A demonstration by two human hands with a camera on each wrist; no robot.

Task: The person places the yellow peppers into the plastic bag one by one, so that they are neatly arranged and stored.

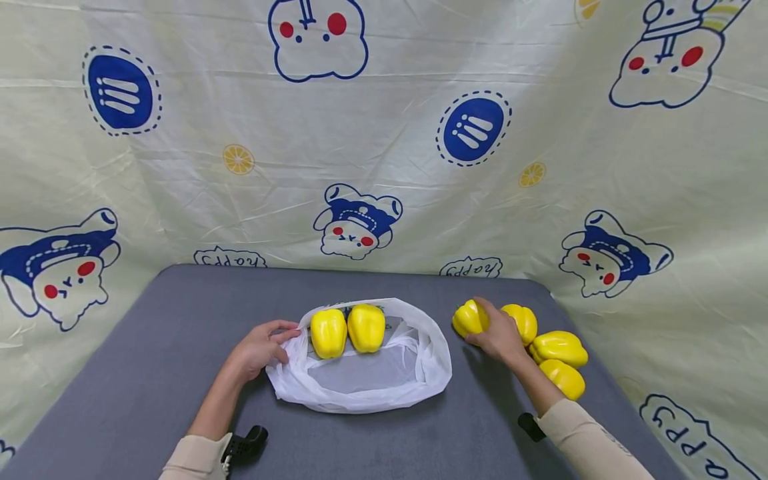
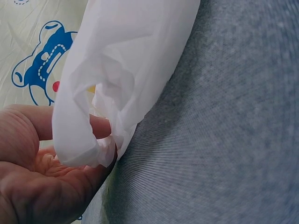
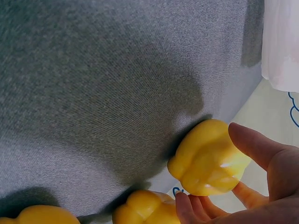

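Hands: right hand [image 1: 499, 335] half-curled round a yellow pepper [image 1: 468, 320], right of head-view centre; probably firm, slick, so grip opposite sides. Left hand [image 1: 259, 348] pinches white bag [image 1: 360, 401], lower centre; likely light, floppy, tearable: hold gathered rim.

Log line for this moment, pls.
left hand: holds white bag | right hand: grips yellow pepper | in bag: two peppers | outside: three more peppers
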